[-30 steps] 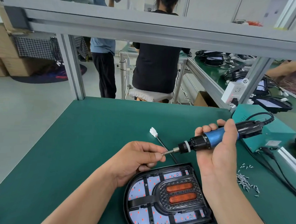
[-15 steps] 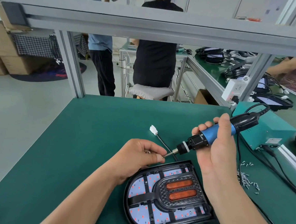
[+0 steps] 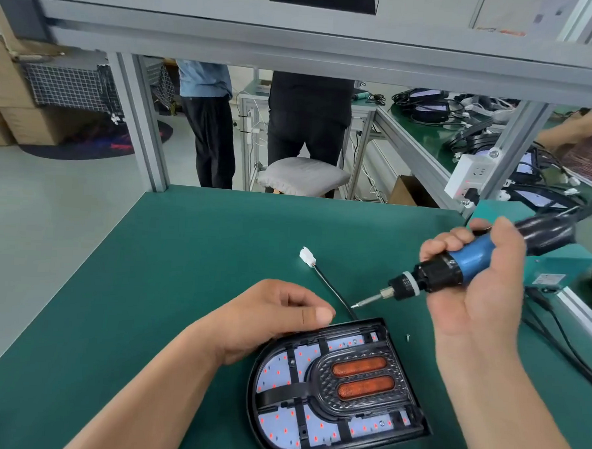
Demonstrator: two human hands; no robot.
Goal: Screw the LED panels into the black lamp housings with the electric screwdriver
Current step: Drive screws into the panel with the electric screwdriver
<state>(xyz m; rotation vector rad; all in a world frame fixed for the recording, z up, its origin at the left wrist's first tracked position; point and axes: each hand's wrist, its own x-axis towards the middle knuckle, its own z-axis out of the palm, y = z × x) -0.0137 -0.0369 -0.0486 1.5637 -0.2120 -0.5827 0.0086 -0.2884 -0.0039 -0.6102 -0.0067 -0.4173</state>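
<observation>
Blue plastic grip is sitting under the R fingers (image 3: 437,243): right hand (image 3: 472,295) is wrapping the electric screwdriver (image 3: 471,257) round its barrel, thumb over the top, clamped firm. Bit (image 3: 366,300) is pointing down-left, its tip hanging over the green mat (image 3: 182,270) just past the far edge of the black lamp housing (image 3: 358,323), not touching it. Whether a screw is riding the tip: cannot tell.

Left hand (image 3: 269,319) is resting at the housing's far-left corner, fingers curled under, thumb (image 3: 322,316) lying along the index; whether it is pinching anything is not visible.

Housing is lying flat near the mat's front edge, LED panel (image 3: 277,426) seated inside, face up. Judgement: housing is looking like rigid, light moulded plastic, likely sliding on the mat under driver torque, so steadying by the rim is advisable, keeping off the LED board, prob. the fragile part. Driver is looking hand-heavy, cord-tethered; the barrel is the correct hold.

One loose screw (image 3: 408,337) is lying on the mat just beside the housing's right edge.
</observation>
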